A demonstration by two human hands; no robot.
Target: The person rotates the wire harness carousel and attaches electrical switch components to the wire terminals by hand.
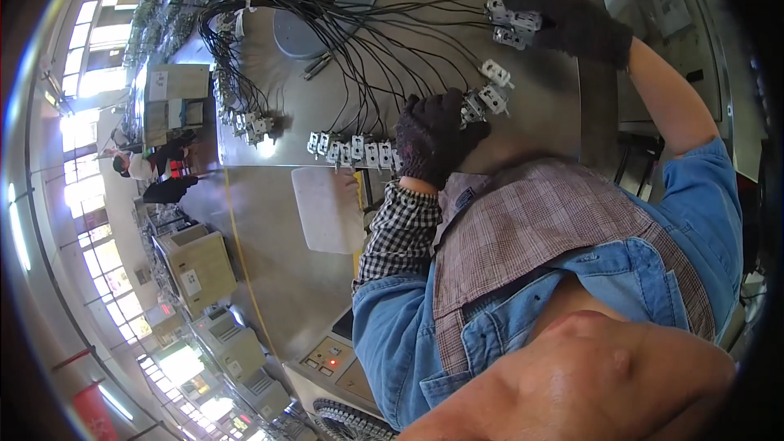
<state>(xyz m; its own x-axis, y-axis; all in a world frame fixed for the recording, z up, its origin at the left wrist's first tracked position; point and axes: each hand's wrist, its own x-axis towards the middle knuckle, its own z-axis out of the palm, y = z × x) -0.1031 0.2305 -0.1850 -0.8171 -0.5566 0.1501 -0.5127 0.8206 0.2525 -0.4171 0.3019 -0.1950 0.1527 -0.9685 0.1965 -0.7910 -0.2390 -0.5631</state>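
Observation:
My right hand point(567, 23), in a dark knit glove, is closed around a cluster of small silver-white blocks point(508, 34) on the ends of black cables, at the table's far right. Also gloved, my left hand point(433, 132) lies near the front edge, fingers and thumb bent about another silver-white block point(471, 108); its fingers partly cover this block. Two loose blocks point(494, 98) rest just right of it. A row of similar blocks point(358, 149) lies along the front edge, left of my left hand. The black cables point(351, 20) fan out from a tied bundle at the back.
The metal table point(302, 106) has a round grey base point(298, 35) under the cables. More cabled blocks point(253, 126) lie at its left end. A white stool seat point(327, 211) stands below the front edge. A grey cabinet point(678, 33) is at right; another person point(147, 165) is far left.

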